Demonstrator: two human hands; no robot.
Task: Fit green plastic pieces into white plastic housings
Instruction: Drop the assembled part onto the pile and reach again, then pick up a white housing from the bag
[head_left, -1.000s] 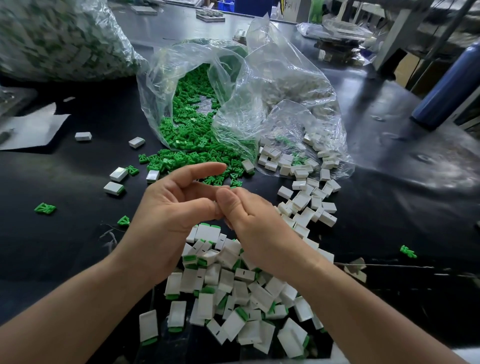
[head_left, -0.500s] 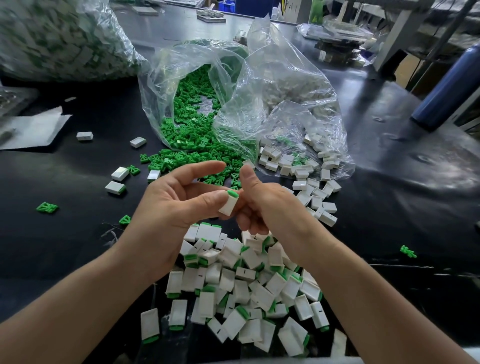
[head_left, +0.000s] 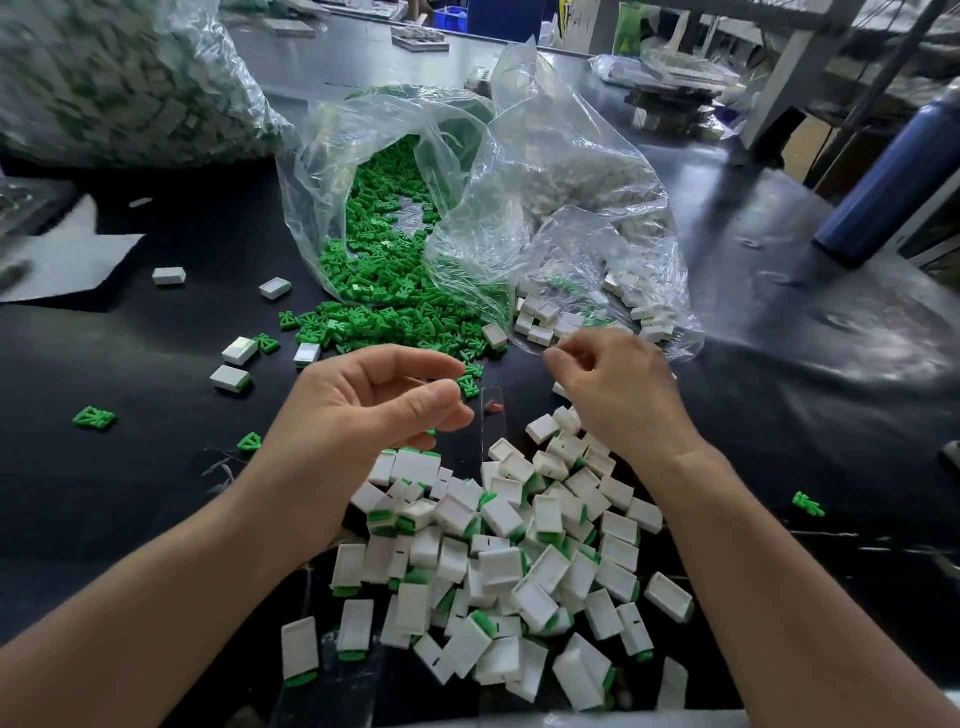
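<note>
My left hand (head_left: 374, 410) hovers over the black table with thumb and forefinger apart. A loose green piece (head_left: 467, 387) lies right at their tips; I cannot tell whether they touch it. My right hand (head_left: 613, 384) is seen from the back, fingers curled down over loose white housings (head_left: 543, 332) at the mouth of a clear bag (head_left: 571, 171); what its fingers hold is hidden. Green pieces (head_left: 384, 306) spill from the other clear bag (head_left: 332, 156). A pile of white housings with green pieces fitted (head_left: 498, 561) lies between my forearms.
Stray housings (head_left: 231, 376) and green pieces (head_left: 93, 417) dot the table at left. A big full bag (head_left: 119, 88) stands at the back left beside a white sheet (head_left: 67, 260). A blue bottle (head_left: 883, 182) is at right.
The fitted housing held between both hands half a second ago is gone from them. My hands have parted: the left opened toward the green pieces, the right moved away to the loose housings.
</note>
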